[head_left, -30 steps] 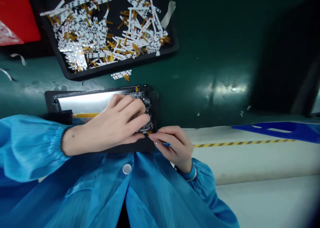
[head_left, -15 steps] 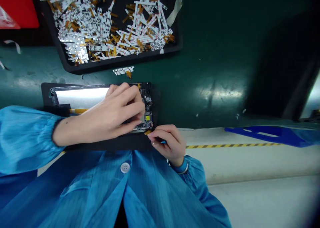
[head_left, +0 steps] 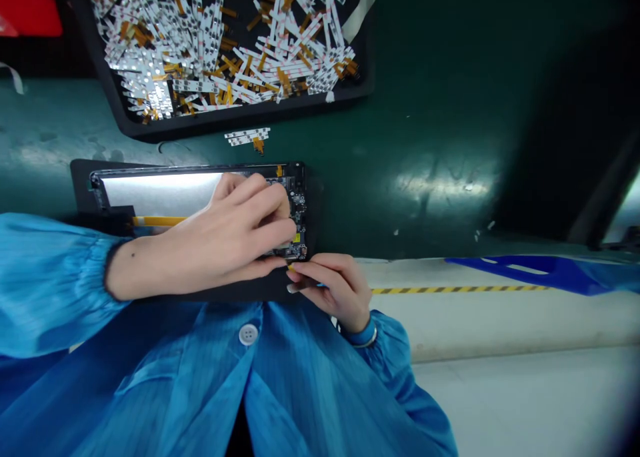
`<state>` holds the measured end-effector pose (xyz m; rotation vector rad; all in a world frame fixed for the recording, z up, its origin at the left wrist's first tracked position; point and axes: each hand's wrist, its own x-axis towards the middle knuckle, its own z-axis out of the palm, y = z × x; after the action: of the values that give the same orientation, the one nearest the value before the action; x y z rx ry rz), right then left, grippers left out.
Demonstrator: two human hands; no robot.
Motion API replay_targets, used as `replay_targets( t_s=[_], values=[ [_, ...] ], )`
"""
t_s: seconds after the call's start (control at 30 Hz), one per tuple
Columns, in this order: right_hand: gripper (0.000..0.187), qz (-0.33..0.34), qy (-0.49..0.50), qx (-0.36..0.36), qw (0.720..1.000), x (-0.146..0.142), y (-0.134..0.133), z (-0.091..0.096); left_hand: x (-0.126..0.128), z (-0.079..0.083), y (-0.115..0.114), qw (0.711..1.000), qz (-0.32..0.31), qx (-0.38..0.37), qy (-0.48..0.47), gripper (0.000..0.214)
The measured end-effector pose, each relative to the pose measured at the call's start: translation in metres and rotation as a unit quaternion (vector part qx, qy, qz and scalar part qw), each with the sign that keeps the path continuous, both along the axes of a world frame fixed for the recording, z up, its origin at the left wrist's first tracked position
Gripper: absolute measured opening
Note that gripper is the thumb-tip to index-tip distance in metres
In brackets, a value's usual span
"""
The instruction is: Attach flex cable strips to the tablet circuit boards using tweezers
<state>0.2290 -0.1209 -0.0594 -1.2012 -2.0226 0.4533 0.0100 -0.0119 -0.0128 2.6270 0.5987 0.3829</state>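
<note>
A flat tablet-like device (head_left: 160, 193) lies back-up in a black holder (head_left: 80, 177) on the green bench, showing a silver back panel and a circuit board (head_left: 299, 210) at its right end. My left hand (head_left: 235, 233) rests over the board with fingers curled, pressing down on it. My right hand (head_left: 327, 287) is at the device's near right corner, fingers pinched on a small orange flex strip and a thin blue-handled tool. Both arms wear blue sleeves.
A black tray (head_left: 240, 120) full of several white and orange flex strips sits at the back. A few loose strips (head_left: 247, 137) lie between tray and device. A red box (head_left: 25, 3) is at top left, a blue tray (head_left: 540, 270) at right by a yellow-black striped edge.
My right hand's fingertips moved slightly left and closer to the left fingers at the board's near corner. The view shifted a little; the left hand stays on the board.
</note>
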Motion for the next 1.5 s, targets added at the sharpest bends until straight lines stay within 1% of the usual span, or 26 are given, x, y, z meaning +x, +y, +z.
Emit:
replay_targets(
  t_s=[0.07, 0.13, 0.2, 0.27, 0.37, 0.47, 0.6, 0.73, 0.83, 0.97, 1.13, 1.33, 1.4, 1.5],
  values=[
    [0.021, 0.0, 0.003, 0.017, 1.0, 0.001, 0.001, 0.0, 0.003, 0.001, -0.001, 1.0, -0.007, 0.008, 0.003, 0.017],
    [0.026, -0.013, 0.015, 0.042, 0.999, 0.002, 0.002, -0.001, 0.006, 0.002, 0.0, 1.0, -0.006, -0.002, 0.008, 0.016],
    [0.031, -0.027, 0.025, 0.061, 0.997, 0.001, 0.002, -0.002, 0.008, 0.005, 0.001, 0.999, -0.005, -0.031, 0.016, 0.013],
    [0.033, -0.03, 0.027, 0.068, 0.997, 0.0, 0.001, -0.003, 0.009, 0.007, 0.003, 0.998, -0.002, -0.066, 0.02, 0.009],
    [0.025, -0.018, 0.025, 0.074, 0.997, -0.003, 0.001, -0.003, 0.007, 0.009, 0.006, 0.995, 0.011, -0.103, 0.008, 0.011],
    [0.015, -0.003, 0.011, 0.084, 0.996, -0.004, 0.004, -0.002, 0.004, 0.009, 0.008, 0.992, 0.028, -0.119, -0.007, 0.012],
    [0.012, 0.008, -0.008, 0.077, 0.997, -0.003, 0.006, -0.001, 0.002, 0.008, 0.009, 0.993, 0.026, -0.114, -0.006, 0.014],
    [0.013, -0.02, -0.027, 0.079, 0.996, -0.005, 0.003, 0.002, 0.002, 0.008, 0.008, 0.994, 0.024, -0.103, 0.001, 0.014],
    [0.015, -0.018, -0.04, 0.073, 0.996, -0.007, 0.002, 0.005, 0.002, 0.007, 0.007, 0.995, 0.025, -0.095, 0.002, 0.014],
    [0.014, -0.021, -0.032, 0.077, 0.996, -0.009, 0.003, 0.006, 0.002, 0.007, 0.007, 0.996, 0.024, -0.089, 0.008, 0.014],
    [0.017, -0.001, -0.04, 0.046, 0.998, -0.007, 0.003, 0.01, 0.003, 0.009, 0.007, 0.997, 0.026, -0.078, 0.008, 0.018],
    [0.01, 0.021, -0.079, -0.009, 0.997, -0.005, 0.007, 0.026, 0.002, 0.007, 0.007, 0.998, 0.018, -0.062, 0.001, 0.015],
    [0.009, 0.012, -0.081, -0.021, 0.996, -0.007, 0.008, 0.029, 0.002, 0.005, 0.007, 0.998, 0.016, -0.066, -0.003, 0.013],
    [0.01, -0.024, -0.075, -0.03, 0.996, -0.011, 0.006, 0.028, 0.0, 0.003, 0.006, 0.998, 0.009, -0.066, 0.001, 0.015]
  ],
)
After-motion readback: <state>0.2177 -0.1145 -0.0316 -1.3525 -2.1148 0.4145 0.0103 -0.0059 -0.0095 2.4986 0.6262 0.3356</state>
